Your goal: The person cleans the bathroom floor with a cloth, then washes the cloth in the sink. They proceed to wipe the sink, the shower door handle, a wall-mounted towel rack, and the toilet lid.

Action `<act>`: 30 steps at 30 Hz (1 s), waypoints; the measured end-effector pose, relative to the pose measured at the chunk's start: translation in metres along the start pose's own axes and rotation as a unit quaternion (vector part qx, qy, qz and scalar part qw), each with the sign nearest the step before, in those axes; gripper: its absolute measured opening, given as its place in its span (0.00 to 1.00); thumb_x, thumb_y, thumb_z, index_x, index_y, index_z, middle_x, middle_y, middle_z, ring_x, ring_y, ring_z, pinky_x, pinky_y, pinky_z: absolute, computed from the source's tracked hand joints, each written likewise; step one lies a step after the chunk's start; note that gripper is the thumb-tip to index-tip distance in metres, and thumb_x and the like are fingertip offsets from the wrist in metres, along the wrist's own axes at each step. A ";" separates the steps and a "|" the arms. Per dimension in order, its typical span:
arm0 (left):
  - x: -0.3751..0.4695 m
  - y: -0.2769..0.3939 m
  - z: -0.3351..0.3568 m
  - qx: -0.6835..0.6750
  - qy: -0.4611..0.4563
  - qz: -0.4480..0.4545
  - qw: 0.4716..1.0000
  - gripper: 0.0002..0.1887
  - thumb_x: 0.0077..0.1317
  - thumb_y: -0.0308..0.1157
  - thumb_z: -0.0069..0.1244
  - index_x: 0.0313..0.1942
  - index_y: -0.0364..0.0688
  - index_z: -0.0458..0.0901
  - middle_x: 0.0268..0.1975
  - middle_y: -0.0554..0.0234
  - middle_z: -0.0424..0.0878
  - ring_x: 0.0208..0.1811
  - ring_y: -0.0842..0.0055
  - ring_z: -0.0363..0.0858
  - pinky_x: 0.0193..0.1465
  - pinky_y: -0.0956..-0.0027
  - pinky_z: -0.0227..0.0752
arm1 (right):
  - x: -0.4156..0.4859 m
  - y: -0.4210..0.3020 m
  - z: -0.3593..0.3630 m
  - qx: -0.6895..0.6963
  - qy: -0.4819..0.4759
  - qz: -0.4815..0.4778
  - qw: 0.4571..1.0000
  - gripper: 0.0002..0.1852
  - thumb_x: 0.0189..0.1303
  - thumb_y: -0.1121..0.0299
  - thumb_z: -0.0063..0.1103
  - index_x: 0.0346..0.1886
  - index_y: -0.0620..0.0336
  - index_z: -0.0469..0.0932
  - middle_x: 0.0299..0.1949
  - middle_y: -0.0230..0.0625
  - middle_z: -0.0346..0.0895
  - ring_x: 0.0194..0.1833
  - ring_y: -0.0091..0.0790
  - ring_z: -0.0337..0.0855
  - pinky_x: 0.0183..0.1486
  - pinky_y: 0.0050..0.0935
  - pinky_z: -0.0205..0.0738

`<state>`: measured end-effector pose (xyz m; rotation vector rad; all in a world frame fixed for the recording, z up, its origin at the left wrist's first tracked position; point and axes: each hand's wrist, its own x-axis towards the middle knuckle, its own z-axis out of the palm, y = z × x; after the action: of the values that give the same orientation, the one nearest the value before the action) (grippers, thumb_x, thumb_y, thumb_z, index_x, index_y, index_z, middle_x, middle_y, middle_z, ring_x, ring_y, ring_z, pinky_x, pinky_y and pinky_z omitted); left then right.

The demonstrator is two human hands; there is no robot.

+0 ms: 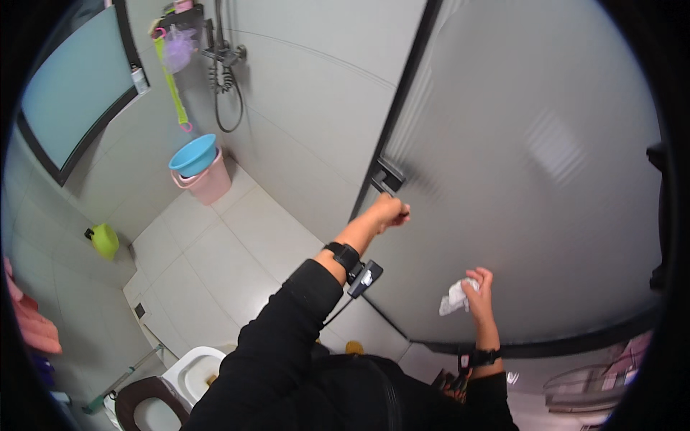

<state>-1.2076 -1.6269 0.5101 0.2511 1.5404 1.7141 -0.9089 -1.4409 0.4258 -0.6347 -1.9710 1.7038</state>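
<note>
My left hand [391, 211] is curled at the lower end of a black door handle [388, 176], its fingers closed around the lever. The handle sits on the dark frame edge of a frosted glass door [496, 178]. A crumpled white tissue or thin cloth [457, 296] is pinched in my right hand [481, 291], a little in front of the door's lower part. Black straps with small devices go round both my forearms.
A pink bucket [211, 183] holding a blue basin [194, 155] stands in the far corner below the shower fixture [223, 56]. The toilet [186, 372] with its raised brown-padded seat [148, 398] is at lower left. A green-handled pole [121, 380] leans nearby.
</note>
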 end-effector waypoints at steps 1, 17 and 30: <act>0.000 0.004 -0.004 0.008 -0.006 -0.004 1.000 0.05 0.65 0.24 0.51 0.32 0.32 0.77 0.33 0.57 0.80 0.34 0.71 0.83 0.40 0.66 0.80 | 0.003 -0.003 0.002 -0.006 -0.001 0.000 1.000 0.30 0.59 0.74 0.61 0.62 0.60 0.58 0.56 0.46 0.69 0.53 0.32 0.72 0.54 0.30 0.72; -0.024 0.007 -0.038 0.051 -0.012 -0.020 0.998 0.38 0.62 0.53 0.59 0.55 0.25 0.68 0.49 0.49 0.79 0.53 0.64 0.78 0.59 0.60 0.72 | 0.007 -0.031 0.019 -0.005 -0.006 0.034 0.999 0.29 0.60 0.71 0.63 0.62 0.65 0.62 0.60 0.48 0.68 0.56 0.33 0.71 0.56 0.31 0.71; -0.015 0.027 0.005 -0.017 0.065 0.034 0.997 0.13 0.75 0.39 0.41 0.46 0.38 0.70 0.36 0.61 0.85 0.37 0.74 0.85 0.36 0.67 0.77 | -0.022 -0.029 0.035 -0.008 -0.009 0.045 0.999 0.27 0.60 0.72 0.62 0.61 0.64 0.64 0.57 0.46 0.71 0.56 0.31 0.72 0.56 0.29 0.70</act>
<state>-1.2056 -1.6312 0.5411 0.1800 1.6116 1.8402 -0.9141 -1.4854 0.4490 -0.7279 -1.9978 1.7532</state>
